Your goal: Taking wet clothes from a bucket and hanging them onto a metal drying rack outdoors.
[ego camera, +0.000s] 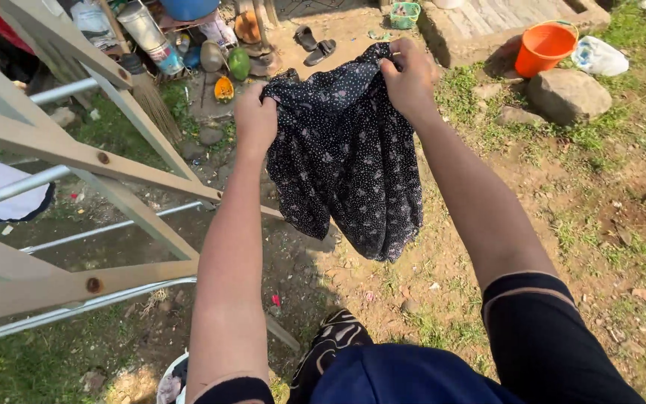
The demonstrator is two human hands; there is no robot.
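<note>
Bright daylight, hard sun. Sharp shadows fall on the ground (323,262) below the cloth (345,150) and left of the rock (568,96). Bucket (545,46) glares orange. Focus crisp centre; wide-angle bending at edges, rack (76,157) beams splayed.

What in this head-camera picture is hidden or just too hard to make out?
- Dark spotted cloth: bunched between left hand and right hand, its shape stays hidden.
- White bucket: cut off by bottom edge and left arm.
- Wooden drying rack: runs past left edge.

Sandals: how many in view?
2. Both dark sandals lie side by side on the dirt at top centre, just beyond the dark dotted cloth. Others may be hidden.
</note>
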